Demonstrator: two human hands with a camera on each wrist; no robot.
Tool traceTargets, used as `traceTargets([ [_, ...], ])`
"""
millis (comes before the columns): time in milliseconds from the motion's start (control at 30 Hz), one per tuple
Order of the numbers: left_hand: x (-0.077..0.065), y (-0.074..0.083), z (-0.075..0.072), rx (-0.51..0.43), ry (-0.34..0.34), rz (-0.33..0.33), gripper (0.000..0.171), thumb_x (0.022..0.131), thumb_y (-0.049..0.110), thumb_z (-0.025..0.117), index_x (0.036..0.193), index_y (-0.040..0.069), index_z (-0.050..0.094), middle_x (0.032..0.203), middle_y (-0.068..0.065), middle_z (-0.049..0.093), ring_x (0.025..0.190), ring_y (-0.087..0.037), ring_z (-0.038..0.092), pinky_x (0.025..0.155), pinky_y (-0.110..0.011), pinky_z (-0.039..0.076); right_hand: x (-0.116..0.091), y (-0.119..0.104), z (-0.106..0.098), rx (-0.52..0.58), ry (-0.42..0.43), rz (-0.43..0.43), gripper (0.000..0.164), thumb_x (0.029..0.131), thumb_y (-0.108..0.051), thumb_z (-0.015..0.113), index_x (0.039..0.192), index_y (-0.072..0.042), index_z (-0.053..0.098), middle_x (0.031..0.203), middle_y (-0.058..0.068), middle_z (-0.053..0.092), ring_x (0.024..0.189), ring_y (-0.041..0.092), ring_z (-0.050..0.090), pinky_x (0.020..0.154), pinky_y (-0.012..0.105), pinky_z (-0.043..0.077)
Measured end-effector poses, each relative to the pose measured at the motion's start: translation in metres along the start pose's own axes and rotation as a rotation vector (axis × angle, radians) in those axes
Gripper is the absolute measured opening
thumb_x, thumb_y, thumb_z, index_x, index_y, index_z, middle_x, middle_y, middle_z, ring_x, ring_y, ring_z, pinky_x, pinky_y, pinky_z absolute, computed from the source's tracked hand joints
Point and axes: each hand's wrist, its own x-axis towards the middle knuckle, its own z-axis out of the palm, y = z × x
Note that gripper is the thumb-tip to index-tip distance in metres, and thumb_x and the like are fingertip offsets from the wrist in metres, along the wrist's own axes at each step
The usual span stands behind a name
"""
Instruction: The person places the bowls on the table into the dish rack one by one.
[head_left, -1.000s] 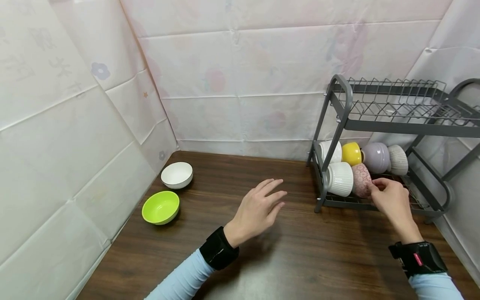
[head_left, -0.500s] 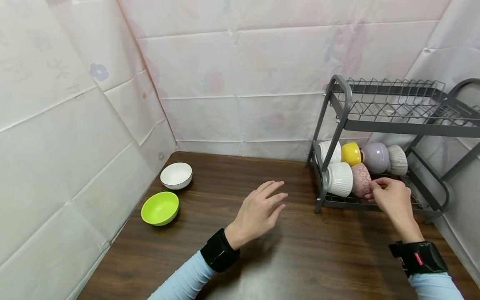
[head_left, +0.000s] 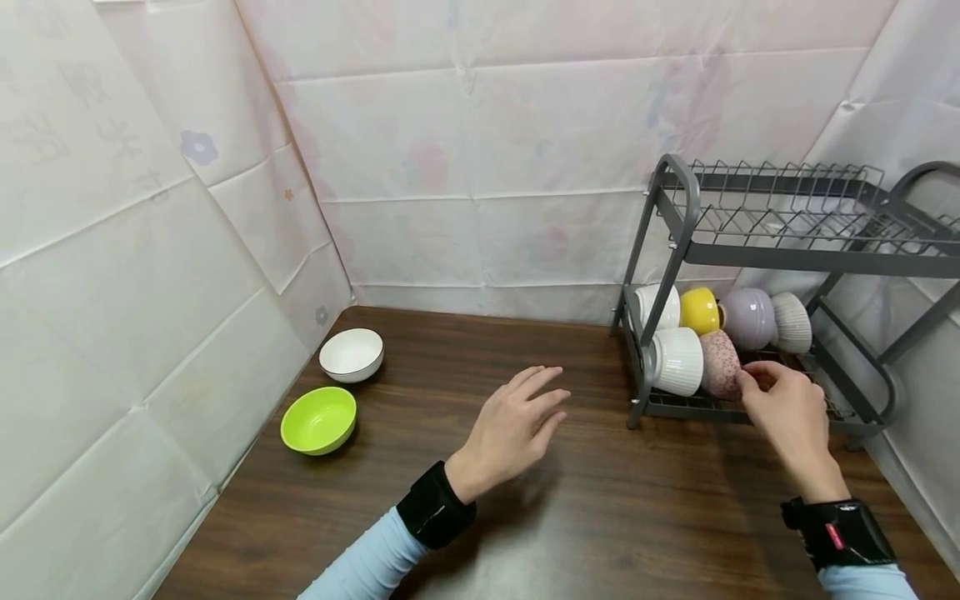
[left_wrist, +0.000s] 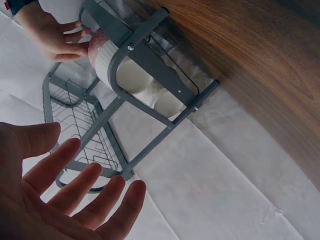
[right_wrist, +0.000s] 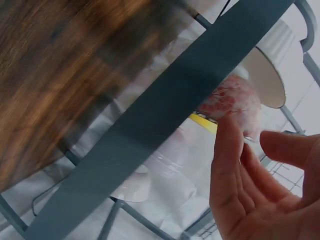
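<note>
My right hand [head_left: 787,408] is at the lower shelf of the dish rack, pinching the base of a pink speckled bowl [head_left: 720,365] with thumb and fingertips. That bowl stands on its side against a white ribbed bowl [head_left: 678,362]. In the right wrist view, the thumb and index finger meet the edge of the pink speckled bowl [right_wrist: 235,102], and a rack bar hides part of it. My left hand [head_left: 510,425] hovers over the table left of the rack, fingers spread and holding nothing. The left wrist view shows its loosely bent fingers [left_wrist: 90,190].
The grey two-tier dish rack [head_left: 795,257] stands at the right. Behind the front bowls sit a white bowl [head_left: 660,307], a yellow bowl [head_left: 699,311], a lavender bowl [head_left: 748,318] and a ribbed bowl [head_left: 791,323]. A white bowl [head_left: 351,355] and a green bowl [head_left: 318,421] stand at the table's left.
The right hand stays at the pink speckled bowl with slight finger and wrist shifts. The left hand is nearly still. The head view tilts very slightly.
</note>
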Motion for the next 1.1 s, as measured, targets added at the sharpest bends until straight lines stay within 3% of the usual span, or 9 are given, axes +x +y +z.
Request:
traceTargets([
  [100, -0.003, -0.002, -0.002, 0.016, -0.003, -0.016, 0.025, 0.101, 0.017, 0.073, 0.125, 0.01, 0.076, 0.147, -0.011, 0.06, 0.137, -0.026, 0.054, 0.11, -0.037, 0.047, -0.004, -0.012, 0.0, 0.032, 0.097, -0.026, 0.034, 0.102, -0.027, 0.065, 0.123, -0.002, 0.073, 0.109, 0.021, 0.072, 0.09, 0.038, 0.067, 0.063, 0.042, 0.043],
  [167, -0.004, -0.004, -0.003, 0.024, -0.003, -0.027, 0.026, 0.1, 0.017, 0.073, 0.125, 0.01, 0.076, 0.147, -0.01, 0.06, 0.137, -0.026, 0.054, 0.11, -0.037, 0.047, -0.007, -0.024, 0.001, 0.056, 0.165, -0.065, 0.033, 0.101, -0.024, 0.067, 0.125, -0.003, 0.073, 0.113, 0.02, 0.071, 0.085, 0.026, 0.067, 0.064, 0.034, 0.042],
  [267, -0.006, -0.006, -0.005, 0.03, -0.004, -0.046, 0.027, 0.1, 0.018, 0.074, 0.126, 0.01, 0.076, 0.148, -0.009, 0.06, 0.137, -0.025, 0.054, 0.11, -0.038, 0.047, -0.013, -0.047, 0.006, 0.118, 0.243, -0.189, 0.028, 0.097, -0.015, 0.072, 0.121, -0.003, 0.075, 0.11, 0.017, 0.073, 0.078, 0.001, 0.061, 0.065, 0.019, 0.041],
  [333, -0.008, -0.008, -0.007, 0.032, -0.006, -0.059, 0.027, 0.1, 0.018, 0.074, 0.126, 0.01, 0.076, 0.148, -0.009, 0.059, 0.137, -0.025, 0.054, 0.109, -0.039, 0.048, -0.019, -0.063, 0.013, 0.161, 0.268, -0.3, 0.022, 0.094, -0.009, 0.075, 0.114, -0.002, 0.077, 0.102, 0.014, 0.074, 0.074, -0.006, 0.055, 0.066, 0.015, 0.04],
  [433, -0.01, -0.01, -0.009, 0.036, -0.008, -0.079, 0.028, 0.1, 0.018, 0.074, 0.127, 0.011, 0.076, 0.149, -0.008, 0.059, 0.138, -0.025, 0.053, 0.108, -0.04, 0.049, -0.029, -0.084, 0.027, 0.217, 0.251, -0.476, 0.016, 0.089, -0.002, 0.079, 0.105, 0.001, 0.077, 0.095, 0.012, 0.074, 0.071, 0.001, 0.06, 0.066, 0.014, 0.044],
  [533, -0.013, -0.011, -0.011, 0.041, -0.003, -0.091, 0.028, 0.1, 0.018, 0.075, 0.127, 0.011, 0.076, 0.148, -0.009, 0.06, 0.137, -0.025, 0.054, 0.108, -0.04, 0.049, -0.041, -0.101, 0.041, 0.237, 0.195, -0.575, 0.015, 0.089, -0.002, 0.08, 0.104, -0.002, 0.076, 0.096, 0.009, 0.074, 0.069, 0.014, 0.064, 0.064, 0.019, 0.045],
  [767, -0.02, -0.018, -0.016, 0.044, 0.002, -0.125, 0.027, 0.101, 0.019, 0.074, 0.126, 0.01, 0.076, 0.148, -0.009, 0.06, 0.138, -0.025, 0.053, 0.11, -0.038, 0.047, -0.057, -0.121, 0.065, 0.27, 0.108, -0.612, 0.015, 0.091, -0.007, 0.08, 0.106, -0.009, 0.075, 0.101, -0.001, 0.071, 0.074, 0.01, 0.061, 0.063, 0.017, 0.043],
  [1100, -0.026, -0.02, -0.017, 0.052, 0.02, -0.136, 0.026, 0.1, 0.018, 0.074, 0.125, 0.008, 0.077, 0.146, -0.009, 0.061, 0.136, -0.025, 0.055, 0.108, -0.04, 0.049, -0.065, -0.124, 0.078, 0.273, 0.072, -0.59, 0.02, 0.09, -0.007, 0.081, 0.109, -0.008, 0.075, 0.103, 0.0, 0.072, 0.071, 0.007, 0.062, 0.062, 0.023, 0.049],
])
